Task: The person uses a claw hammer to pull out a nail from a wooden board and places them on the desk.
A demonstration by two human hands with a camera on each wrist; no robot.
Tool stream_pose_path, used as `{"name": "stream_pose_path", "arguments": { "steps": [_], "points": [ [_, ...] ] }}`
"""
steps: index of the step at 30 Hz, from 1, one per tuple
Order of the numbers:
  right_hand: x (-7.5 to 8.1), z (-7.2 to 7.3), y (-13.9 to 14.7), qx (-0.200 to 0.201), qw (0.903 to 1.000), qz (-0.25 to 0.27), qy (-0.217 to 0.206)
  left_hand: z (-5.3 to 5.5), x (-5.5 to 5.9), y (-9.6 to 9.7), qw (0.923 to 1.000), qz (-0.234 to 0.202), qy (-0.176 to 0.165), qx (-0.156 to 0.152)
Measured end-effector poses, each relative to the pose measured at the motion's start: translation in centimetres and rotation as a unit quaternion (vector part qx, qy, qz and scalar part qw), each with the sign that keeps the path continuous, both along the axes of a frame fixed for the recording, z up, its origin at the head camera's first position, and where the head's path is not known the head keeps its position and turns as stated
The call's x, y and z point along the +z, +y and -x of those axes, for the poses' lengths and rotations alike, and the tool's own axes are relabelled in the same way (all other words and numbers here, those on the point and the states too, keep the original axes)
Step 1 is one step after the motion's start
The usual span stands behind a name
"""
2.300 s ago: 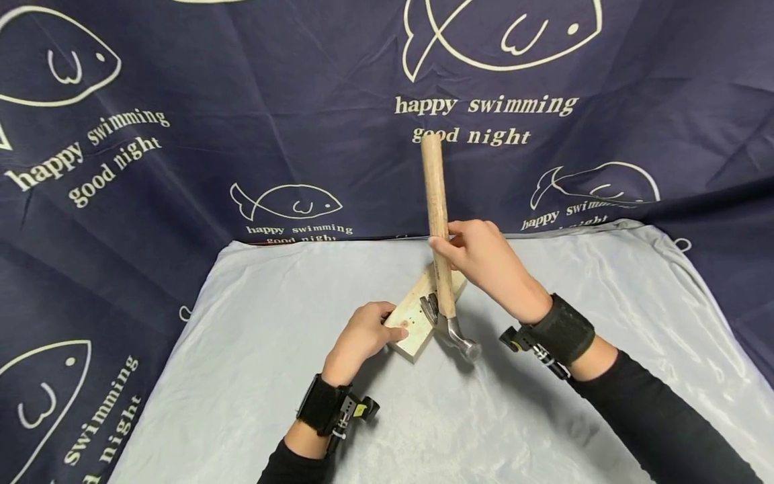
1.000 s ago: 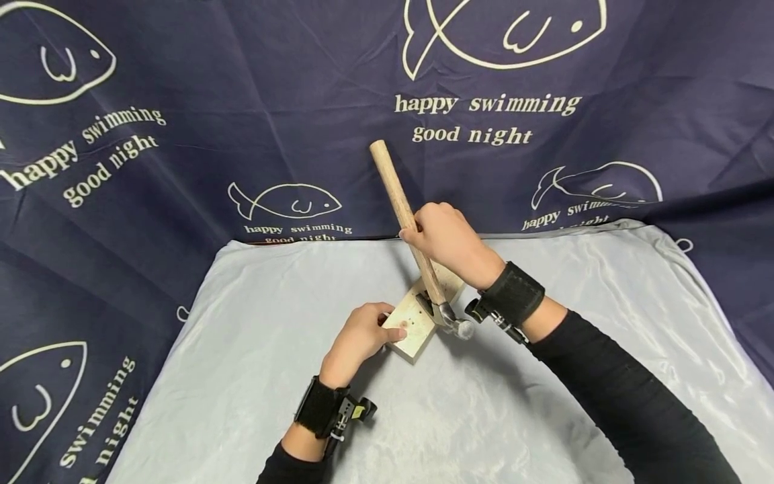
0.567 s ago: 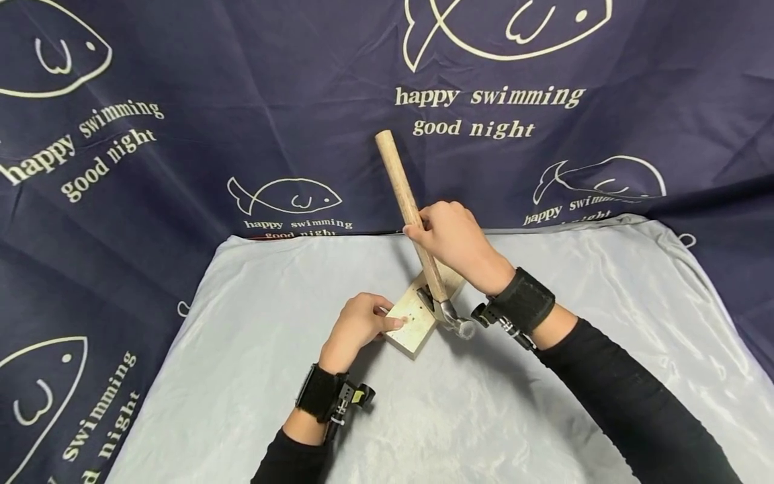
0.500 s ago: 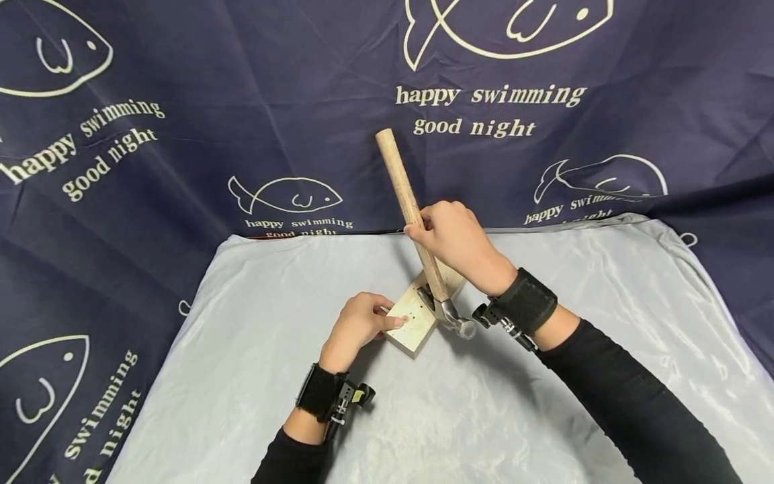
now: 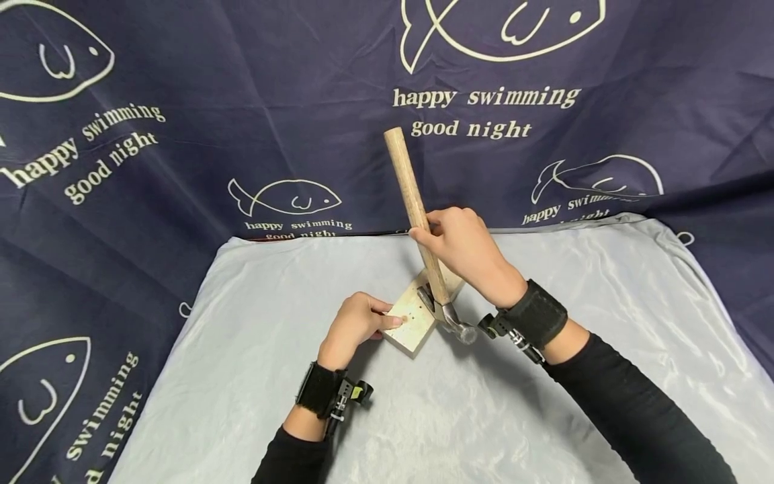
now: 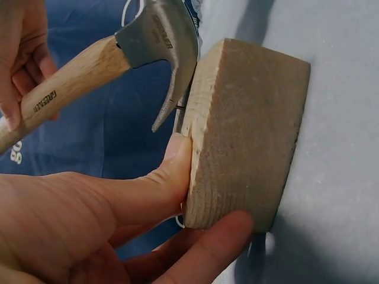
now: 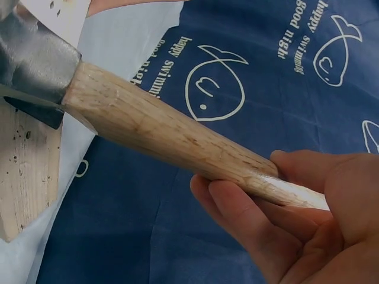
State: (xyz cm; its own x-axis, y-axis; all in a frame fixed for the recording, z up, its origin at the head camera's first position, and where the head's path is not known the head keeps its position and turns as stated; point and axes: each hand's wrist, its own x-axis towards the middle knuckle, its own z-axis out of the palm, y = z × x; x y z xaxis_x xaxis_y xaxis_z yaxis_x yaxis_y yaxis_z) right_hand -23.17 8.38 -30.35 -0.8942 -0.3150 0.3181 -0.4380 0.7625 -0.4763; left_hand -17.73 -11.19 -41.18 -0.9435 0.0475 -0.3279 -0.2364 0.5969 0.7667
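My left hand (image 5: 353, 328) holds the near end of a pale wooden block (image 5: 414, 334), thumb on top and fingers at its side and end. The block's top has several small dark holes. My right hand (image 5: 468, 252) grips the wooden handle of a claw hammer (image 5: 405, 178) between thumb and fingers, partway along it. The handle points up and leans left. The steel head (image 6: 166, 35) is low over the block, its claw at the top face and its striking face hanging past the right side. A thin dark sliver shows beside the claw in the left wrist view; its kind is unclear.
A pale grey satin cloth (image 5: 484, 410) covers the table. Behind and at the left hangs a dark blue curtain (image 5: 338, 121) printed with white fish and lettering. Both wrists carry black straps (image 5: 535, 312) with small cameras.
The hammer's handle tipped left between 2.3 and 1.0 seconds ago, and has since swung slightly back right with my right hand. My left hand keeps its hold on the block.
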Motion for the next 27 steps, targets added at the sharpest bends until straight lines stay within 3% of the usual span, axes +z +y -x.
{"name": "stream_pose_path", "arguments": {
  "steps": [10, 17, 27],
  "points": [
    [0.1, -0.5, 0.9, 0.000, 0.9998, 0.017, -0.013, 0.4, -0.1, 0.6, 0.9998, 0.020, 0.000, -0.008],
    [-0.2, -1.3, 1.7, -0.011, 0.9982, 0.057, -0.017, 0.5, -0.2, 0.9, 0.9967, 0.070, 0.032, -0.027],
    [-0.5, -3.6, 2.4, 0.012, 0.9934, 0.114, -0.004, 1.0, -0.1, 0.3, 0.9965, 0.075, 0.011, -0.037]
  ]
}}
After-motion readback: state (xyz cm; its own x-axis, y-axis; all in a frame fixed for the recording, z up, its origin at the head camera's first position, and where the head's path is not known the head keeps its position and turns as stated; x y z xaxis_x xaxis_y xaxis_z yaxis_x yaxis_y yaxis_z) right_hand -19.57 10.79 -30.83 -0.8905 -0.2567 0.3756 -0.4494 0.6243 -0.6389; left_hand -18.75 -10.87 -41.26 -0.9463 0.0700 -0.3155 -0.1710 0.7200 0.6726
